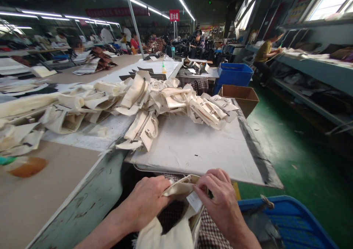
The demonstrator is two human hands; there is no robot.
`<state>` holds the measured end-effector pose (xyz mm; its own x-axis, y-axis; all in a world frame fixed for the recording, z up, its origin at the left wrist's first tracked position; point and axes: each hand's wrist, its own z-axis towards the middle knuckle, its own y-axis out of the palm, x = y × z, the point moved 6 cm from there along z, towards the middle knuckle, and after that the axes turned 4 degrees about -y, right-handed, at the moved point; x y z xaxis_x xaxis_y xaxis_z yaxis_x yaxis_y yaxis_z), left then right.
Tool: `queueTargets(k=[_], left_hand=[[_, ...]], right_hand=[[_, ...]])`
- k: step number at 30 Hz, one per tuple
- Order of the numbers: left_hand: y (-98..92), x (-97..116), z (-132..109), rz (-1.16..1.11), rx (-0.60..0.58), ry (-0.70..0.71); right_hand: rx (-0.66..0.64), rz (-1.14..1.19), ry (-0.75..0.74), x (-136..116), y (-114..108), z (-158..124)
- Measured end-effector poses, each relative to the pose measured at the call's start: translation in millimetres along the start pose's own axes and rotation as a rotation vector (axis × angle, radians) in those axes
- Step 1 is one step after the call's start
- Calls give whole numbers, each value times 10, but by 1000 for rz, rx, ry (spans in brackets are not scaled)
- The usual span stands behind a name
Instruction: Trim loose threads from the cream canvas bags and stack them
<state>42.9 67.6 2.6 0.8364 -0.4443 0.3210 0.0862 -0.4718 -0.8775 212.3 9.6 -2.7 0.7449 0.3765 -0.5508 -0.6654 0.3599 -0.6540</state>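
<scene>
You've got an off-white, soft-looking cloth bag piece [165, 234] right in front of you, just past the near edge of the flat, pale, scuffed worktable [220, 146], low over your lap. It's floppy, kind of tube-shaped, with a creased, wavy rim around a dark opening. Your left hand [150, 197] is curled in, thumb and fingers pinching the left side of the rim, though the fingertips are partly tucked out of sight. Your right hand [220, 197] is pinching the other side between thumb and bent fingers, right beside a small, smooth white rectangular label [194, 201] hanging inside the mouth. Below that you've got brown-and-white checked fabric [212, 230] with a tight little grid.

Across the far side of the table there's a jumbled heap of cream, boxy cloth bags [176, 94], stiff-looking panels, looped handles and small dark fittings. One boxy cream bag with a curved handle [149, 131] sits at the near end of that heap. Off to your left, a rounded see-through bottle with amber contents [27, 166] lies on its side on a tan surface. By your right arm is a glossy blue plastic basket [298, 219] with a rounded rim.
</scene>
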Motion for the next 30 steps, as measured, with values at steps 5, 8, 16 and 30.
queueTargets(k=[5, 8, 16, 30], left_hand=[[5, 2, 1, 20, 7, 14], [1, 10, -2, 57, -5, 24], [-1, -16, 44, 77, -52, 27], [-118, -154, -192, -419, -103, -55]], right_hand=[[-30, 81, 123, 89, 40, -42], [-20, 143, 156, 122, 64, -59], [124, 138, -58, 58, 89, -99], [77, -34, 129, 190, 177, -138]])
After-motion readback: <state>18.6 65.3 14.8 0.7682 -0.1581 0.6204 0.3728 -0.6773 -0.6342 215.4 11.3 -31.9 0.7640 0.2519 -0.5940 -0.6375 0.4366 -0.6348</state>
